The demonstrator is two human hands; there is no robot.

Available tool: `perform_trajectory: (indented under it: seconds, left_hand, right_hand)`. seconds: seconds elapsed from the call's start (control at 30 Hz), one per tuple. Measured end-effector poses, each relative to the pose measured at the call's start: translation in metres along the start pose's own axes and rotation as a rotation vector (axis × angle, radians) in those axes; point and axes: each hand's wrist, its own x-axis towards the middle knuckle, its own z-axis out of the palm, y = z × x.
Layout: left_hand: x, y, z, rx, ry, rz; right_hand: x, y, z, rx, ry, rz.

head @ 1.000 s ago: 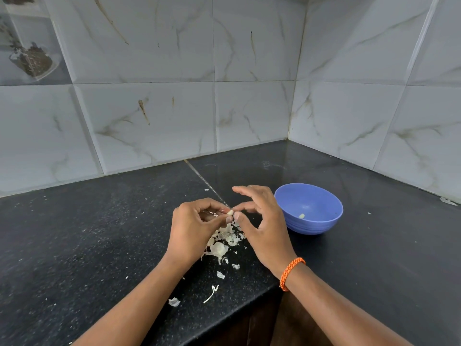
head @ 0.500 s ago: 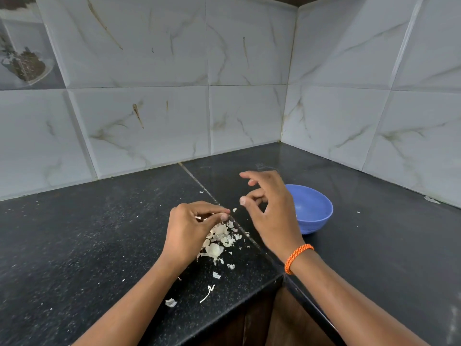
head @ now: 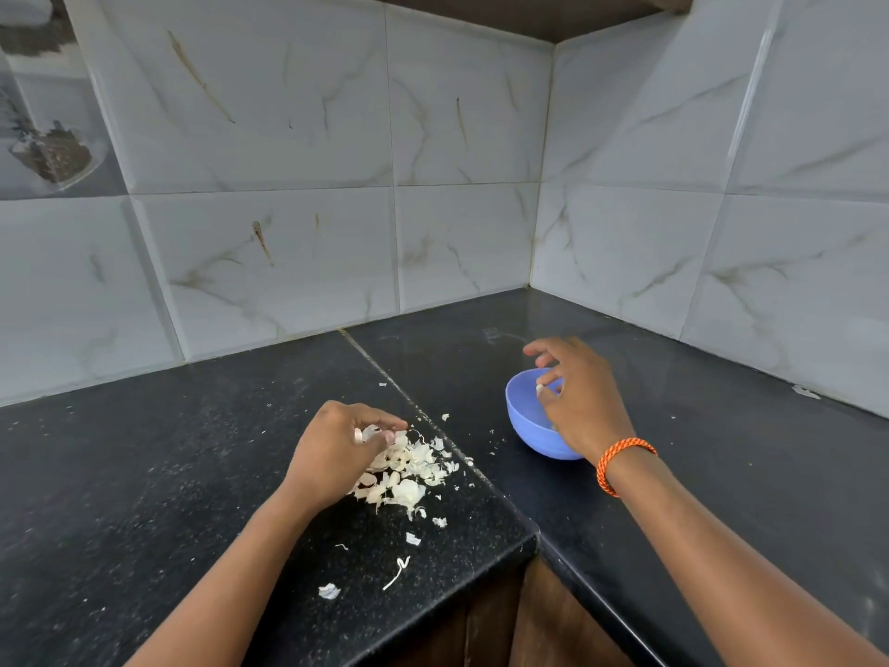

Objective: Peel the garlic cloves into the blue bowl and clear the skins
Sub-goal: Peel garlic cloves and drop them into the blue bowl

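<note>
Lying nearest on the black countertop (head: 144,474), stray skin scraps (head: 329,591) and a thin stem bit (head: 397,572) near the front edge. Behind them, a pile of garlic skins (head: 409,474) by the counter seam. Left hand (head: 332,454) rests at the pile's left side, fingers curled, pinching a piece of skin (head: 371,433) between thumb and fingers. Right hand (head: 584,406), orange wristband (head: 620,462) on the wrist, hangs over the blue bowl (head: 524,421), thumb and forefinger pinching a small pale garlic clove (head: 540,389) above the bowl's opening, other fingers spread loosely. Bowl sits on the counter, well right of the pile. Marbled wall tiles (head: 298,257) behind.
</note>
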Motion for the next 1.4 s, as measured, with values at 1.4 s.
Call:
perform_trajectory:
  seconds: [1.4]
  left_hand:
    - [0.004, -0.005, -0.021, 0.127, -0.041, -0.097]
  right_hand:
    - [-0.061, -0.113, 0.113, -0.202, -0.333, -0.319]
